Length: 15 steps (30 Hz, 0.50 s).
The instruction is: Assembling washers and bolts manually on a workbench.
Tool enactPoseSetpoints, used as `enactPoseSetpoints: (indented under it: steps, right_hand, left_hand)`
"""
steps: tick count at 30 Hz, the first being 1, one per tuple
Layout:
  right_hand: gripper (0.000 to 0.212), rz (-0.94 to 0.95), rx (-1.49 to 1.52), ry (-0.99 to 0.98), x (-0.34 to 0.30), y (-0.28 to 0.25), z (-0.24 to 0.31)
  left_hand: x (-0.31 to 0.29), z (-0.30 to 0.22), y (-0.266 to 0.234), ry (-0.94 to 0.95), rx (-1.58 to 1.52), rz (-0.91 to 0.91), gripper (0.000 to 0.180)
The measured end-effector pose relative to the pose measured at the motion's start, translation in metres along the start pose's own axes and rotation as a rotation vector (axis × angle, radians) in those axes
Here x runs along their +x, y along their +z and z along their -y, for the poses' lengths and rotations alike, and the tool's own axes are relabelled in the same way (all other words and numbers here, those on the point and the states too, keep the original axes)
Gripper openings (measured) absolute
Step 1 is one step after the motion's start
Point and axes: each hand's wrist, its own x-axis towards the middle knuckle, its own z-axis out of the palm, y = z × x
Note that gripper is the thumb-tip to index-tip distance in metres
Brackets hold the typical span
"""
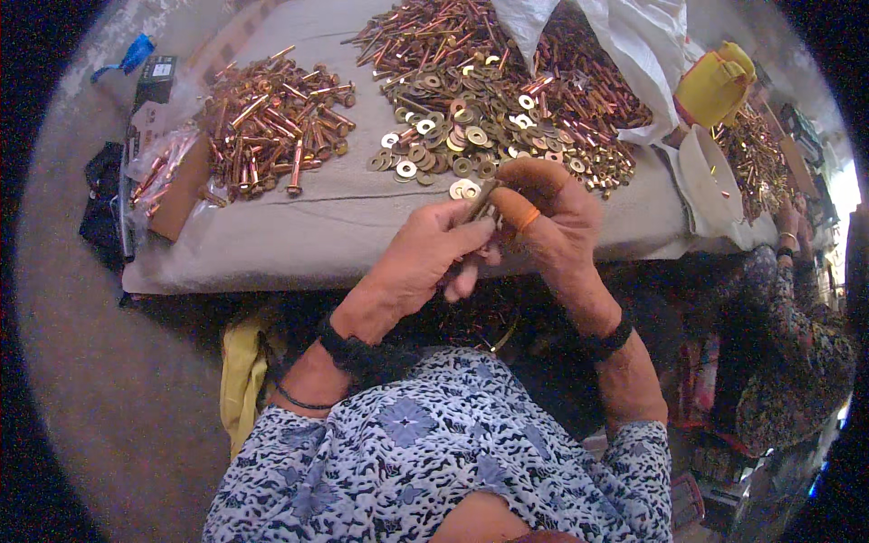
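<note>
My left hand (444, 240) is closed, thumb and fingers pinching a small brass-coloured metal piece (482, 201) at the table's near edge. It looks like a bolt or sleeve, but the fingers cover most of it. My right hand (557, 217), with an orange finger cot (516, 210) on one digit, is curled against the same piece from the right. Just beyond both hands spreads a heap of flat washers (444, 136). A few pale washers (464, 189) lie right beside my fingertips.
Copper-coloured bolts (272, 127) form a pile at the left, near a cardboard box (179, 195). More bolts (425, 36) are heaped at the back, under a white sack (634, 54). A yellow bag (715, 86) stands right. Another person's hand (787, 222) works at the far right.
</note>
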Motion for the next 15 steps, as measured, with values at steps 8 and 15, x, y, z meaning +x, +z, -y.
enactPoseSetpoints:
  steps: [8,15]
  right_hand:
    - [0.02,-0.029,-0.346,-0.157,0.014,-0.009,-0.007]
    - [0.011,0.205,-1.035,-0.358,0.015,0.005,-0.022]
  left_hand:
    - [-0.018,-0.007,-0.026,0.067,-0.216,-0.193,0.016]
    - [-0.022,-0.005,-0.034,0.053,-0.245,-0.265,0.016]
